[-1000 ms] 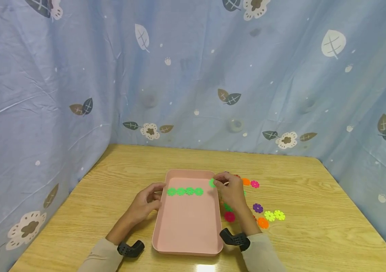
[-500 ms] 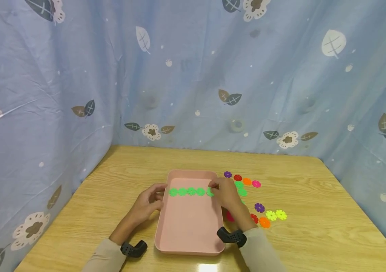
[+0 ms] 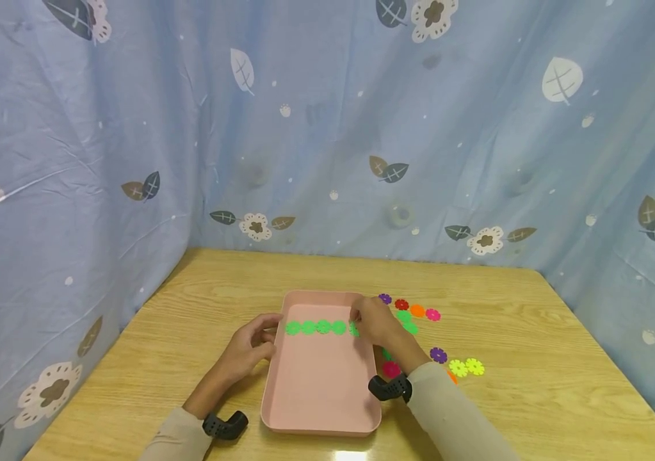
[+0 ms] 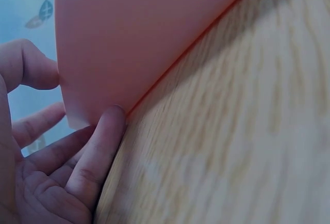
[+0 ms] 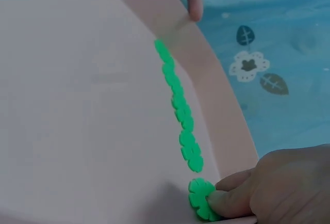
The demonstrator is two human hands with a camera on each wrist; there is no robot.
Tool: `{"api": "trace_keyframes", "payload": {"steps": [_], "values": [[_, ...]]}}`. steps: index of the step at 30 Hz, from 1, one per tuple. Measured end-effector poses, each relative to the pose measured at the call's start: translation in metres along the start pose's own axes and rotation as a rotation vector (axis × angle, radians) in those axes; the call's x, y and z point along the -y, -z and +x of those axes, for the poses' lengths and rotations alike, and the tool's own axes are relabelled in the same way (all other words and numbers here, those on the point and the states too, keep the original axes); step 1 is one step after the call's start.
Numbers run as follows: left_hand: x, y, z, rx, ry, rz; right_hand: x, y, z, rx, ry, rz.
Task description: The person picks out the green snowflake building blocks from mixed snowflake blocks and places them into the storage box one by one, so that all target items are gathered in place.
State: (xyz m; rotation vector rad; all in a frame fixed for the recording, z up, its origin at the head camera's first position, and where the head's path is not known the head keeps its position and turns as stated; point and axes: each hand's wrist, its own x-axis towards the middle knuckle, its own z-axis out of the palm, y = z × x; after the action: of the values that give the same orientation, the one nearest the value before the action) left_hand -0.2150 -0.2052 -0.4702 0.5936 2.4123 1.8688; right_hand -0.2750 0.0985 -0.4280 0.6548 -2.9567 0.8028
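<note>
With left fingers (image 4: 101, 144) touching the tray (image 3: 321, 384), right fingers (image 5: 229, 202) pinch a disc (image 5: 198, 195) whose hasty release could jog the row (image 5: 188, 140) beside them.

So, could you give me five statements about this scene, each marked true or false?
1. Green flower-shaped plastic discs lie in a row inside the pink rectangular plastic tray. True.
2. The person's right grip holds a purple disc. False: it pinches a green disc.
3. The left grip touches the tray. True.
4. Two yellow flower-shaped plastic discs are in the tray. False: they lie on the brown wooden table.
5. The blue fabric curtain bears printed leaves. True.
</note>
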Motion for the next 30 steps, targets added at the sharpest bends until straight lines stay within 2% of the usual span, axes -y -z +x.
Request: {"api": "trace_keyframes", "payload": {"steps": [8,15,20,30], "values": [[0.002,0.000,-0.001,-0.023,0.020,0.005,0.001,-0.001,0.008,0.050,-0.005,-0.055],[0.001,0.001,0.000,-0.003,0.002,0.005,-0.001,-0.001,0.008,0.054,-0.009,-0.076],[0.000,0.000,0.001,0.002,0.004,-0.005,-0.002,0.002,0.006,0.048,0.006,-0.090],[0.000,0.000,0.001,-0.005,0.006,-0.001,0.002,0.008,0.001,0.107,0.070,-0.138]]}}
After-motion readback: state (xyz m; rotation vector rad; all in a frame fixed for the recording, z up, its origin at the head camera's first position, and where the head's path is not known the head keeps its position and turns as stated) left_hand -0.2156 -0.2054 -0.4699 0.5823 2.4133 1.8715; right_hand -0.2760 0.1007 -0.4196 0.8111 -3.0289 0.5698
